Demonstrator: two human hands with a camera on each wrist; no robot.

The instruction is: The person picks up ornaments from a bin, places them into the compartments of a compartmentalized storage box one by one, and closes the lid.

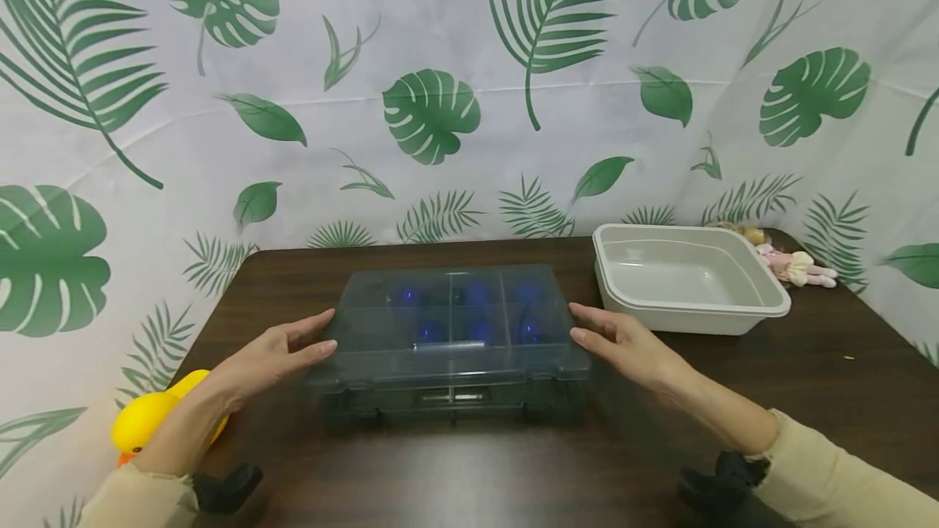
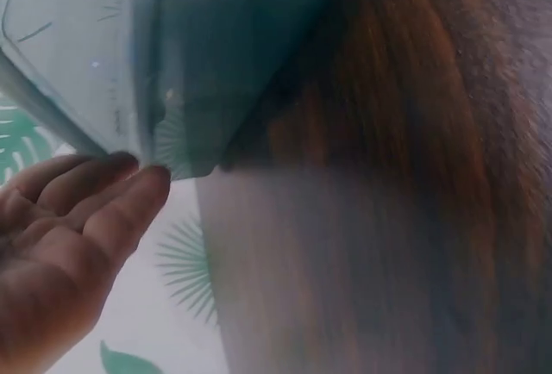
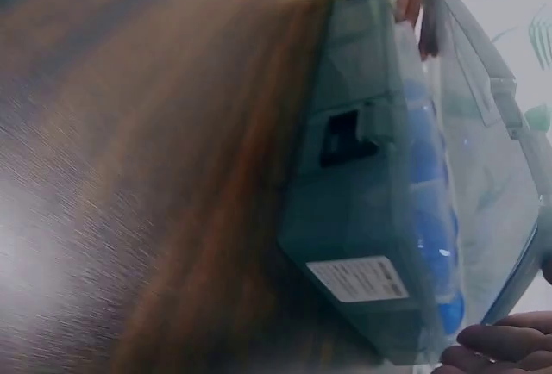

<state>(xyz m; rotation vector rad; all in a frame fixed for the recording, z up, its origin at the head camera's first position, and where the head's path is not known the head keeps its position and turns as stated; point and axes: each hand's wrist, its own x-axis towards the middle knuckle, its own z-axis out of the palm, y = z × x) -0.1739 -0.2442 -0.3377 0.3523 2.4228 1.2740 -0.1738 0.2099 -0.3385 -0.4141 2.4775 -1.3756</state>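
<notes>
A clear grey-green plastic compartment box [image 1: 451,399] lies on the table, its hinged lid [image 1: 374,367] tilted up at the front. Blue, shiny, rounded things [image 3: 434,240] sit in its compartments, seen through the lid in the head view. My left hand [image 1: 282,353] holds the lid's left edge, its fingertips at the corner in the left wrist view. My right hand [image 1: 631,349] has the right edge between thumb and fingers. Two dark latches show on the box's front, and a white label [image 3: 358,279] on it, in the right wrist view.
A light grey plastic basin [image 1: 697,320] stands at the right rear. Beyond it lies a small doll [image 1: 795,267] in pale clothes. A yellow toy [image 1: 147,422] with an orange part is partly behind my left forearm. A leaf-printed cloth [image 1: 440,39] hangs behind the dark wooden table [image 1: 469,479].
</notes>
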